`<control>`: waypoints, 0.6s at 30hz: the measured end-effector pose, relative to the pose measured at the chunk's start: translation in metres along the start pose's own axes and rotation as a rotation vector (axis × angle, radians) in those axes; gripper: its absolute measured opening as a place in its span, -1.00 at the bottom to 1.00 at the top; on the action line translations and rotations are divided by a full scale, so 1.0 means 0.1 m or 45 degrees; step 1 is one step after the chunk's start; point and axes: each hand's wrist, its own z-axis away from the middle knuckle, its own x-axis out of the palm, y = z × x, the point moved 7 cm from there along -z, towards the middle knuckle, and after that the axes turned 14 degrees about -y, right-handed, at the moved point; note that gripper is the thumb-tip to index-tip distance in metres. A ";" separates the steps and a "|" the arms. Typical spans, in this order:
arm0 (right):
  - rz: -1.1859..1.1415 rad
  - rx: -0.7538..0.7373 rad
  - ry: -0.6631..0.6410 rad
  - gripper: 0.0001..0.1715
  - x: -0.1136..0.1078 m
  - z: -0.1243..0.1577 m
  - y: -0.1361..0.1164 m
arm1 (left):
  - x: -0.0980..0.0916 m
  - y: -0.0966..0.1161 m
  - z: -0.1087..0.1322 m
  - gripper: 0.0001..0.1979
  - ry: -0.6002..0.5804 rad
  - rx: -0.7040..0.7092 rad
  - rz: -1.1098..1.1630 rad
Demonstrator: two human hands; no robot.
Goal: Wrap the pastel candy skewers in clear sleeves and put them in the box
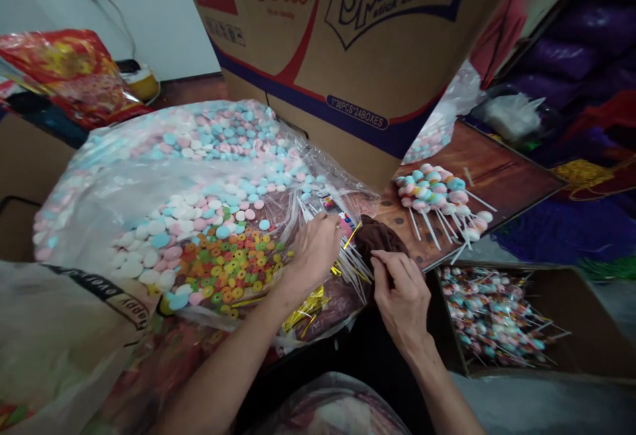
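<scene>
A: Grip state?
B: L hand point(320, 249) curled, can't tell if pinching. R hand point(403, 292): thumb + index tips pressed tog., contents unclear.
A: Main item, axis?
B: White sticks point(354, 268) betw. hands, slanting twd body + R; L hand nearer.
A: Nearby?
B: Gold ties point(307, 309) by L wrist, brown cloth point(380, 235) by R fingertips, marshmallow pops point(433, 191) farther R on counter point(511, 163).

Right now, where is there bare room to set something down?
Bare tabletop shows beyond the skewered marshmallows, out to the tabletop's right edge. The open box shows bare cardboard to the right of its wrapped candies. It is crowded around the left hand, with white sticks, gold ties and gummy rings close together.
</scene>
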 end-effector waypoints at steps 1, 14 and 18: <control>0.049 0.039 0.012 -0.83 -0.02 -0.01 0.04 | 0.04 0.02 -0.07 -0.77 -0.011 -0.020 -0.019; 0.271 0.115 0.005 -0.78 0.17 -0.04 0.17 | 0.27 -0.42 -0.51 -0.72 -0.159 -0.330 0.041; 0.306 0.117 -0.001 -0.78 0.18 -0.05 0.17 | 0.28 -0.39 -0.55 -0.84 -0.179 -0.305 0.054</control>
